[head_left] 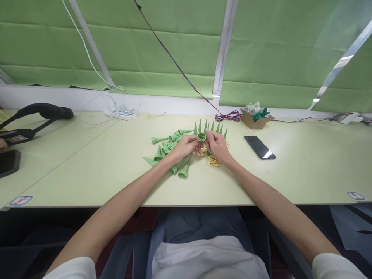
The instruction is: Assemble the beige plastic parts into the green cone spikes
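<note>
Over the middle of the table, a green plastic cone-shaped spike (201,137) is held with its round open end toward me. My left hand (186,146) closes its fingers around the left side of this spike. At the right edge of its rim, my right hand (216,145) is pinched closed; whether a small piece is also between those fingers is hidden. Loose green spikes (183,173) lie in a heap beside and under my left hand. Behind both hands, several spikes (218,127) stand point up in a row. Small yellow plastic pieces (213,161) are piled below my right hand.
A black phone (259,147) lies to the right. Behind it are a small cardboard box (255,119) with plastic wrapping and a coiled red-blue cable (228,116). A white power strip (120,113) sits at the back left, and a black strapped object (35,116) at far left.
</note>
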`<action>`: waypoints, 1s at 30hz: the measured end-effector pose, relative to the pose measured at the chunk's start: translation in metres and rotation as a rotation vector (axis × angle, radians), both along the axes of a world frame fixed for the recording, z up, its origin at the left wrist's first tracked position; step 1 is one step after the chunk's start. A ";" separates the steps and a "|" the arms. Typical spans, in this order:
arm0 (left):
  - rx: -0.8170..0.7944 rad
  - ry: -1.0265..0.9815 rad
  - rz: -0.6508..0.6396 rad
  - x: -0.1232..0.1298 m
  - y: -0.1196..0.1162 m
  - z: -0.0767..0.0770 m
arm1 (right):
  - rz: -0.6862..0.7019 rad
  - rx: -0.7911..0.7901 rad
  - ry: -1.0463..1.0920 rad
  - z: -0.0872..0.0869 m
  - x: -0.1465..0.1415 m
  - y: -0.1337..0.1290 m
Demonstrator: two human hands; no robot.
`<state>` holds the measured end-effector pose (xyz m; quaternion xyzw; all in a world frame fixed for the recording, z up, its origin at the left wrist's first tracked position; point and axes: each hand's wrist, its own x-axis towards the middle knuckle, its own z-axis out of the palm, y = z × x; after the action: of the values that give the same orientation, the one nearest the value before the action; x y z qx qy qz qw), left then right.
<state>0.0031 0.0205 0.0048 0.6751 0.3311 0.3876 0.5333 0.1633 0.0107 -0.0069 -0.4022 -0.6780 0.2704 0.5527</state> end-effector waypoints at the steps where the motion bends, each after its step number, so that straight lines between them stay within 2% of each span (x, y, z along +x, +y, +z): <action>1: -0.060 -0.047 -0.006 0.000 0.000 0.001 | -0.003 0.003 -0.006 0.000 0.000 0.000; 4: -0.192 -0.137 -0.003 0.001 0.000 0.002 | 0.011 0.008 -0.007 -0.001 0.000 0.000; 7: -0.254 -0.170 -0.028 0.001 0.000 0.001 | 0.021 0.003 -0.014 -0.001 0.001 0.000; 11: -0.258 -0.172 -0.092 0.000 0.001 -0.001 | 0.001 -0.011 -0.028 0.000 0.002 -0.001; 20: -0.289 -0.127 -0.147 -0.003 0.002 -0.001 | 0.029 0.025 -0.027 -0.003 0.004 0.003; 25: -0.219 -0.160 -0.148 -0.005 0.002 -0.003 | 0.011 0.075 -0.038 -0.004 0.004 0.004; 30: -0.039 -0.072 -0.083 -0.008 0.003 -0.004 | -0.011 0.091 -0.077 -0.005 0.005 0.006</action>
<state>-0.0045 0.0232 0.0013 0.6633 0.2908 0.3829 0.5735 0.1679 0.0167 -0.0122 -0.3906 -0.7082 0.2203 0.5454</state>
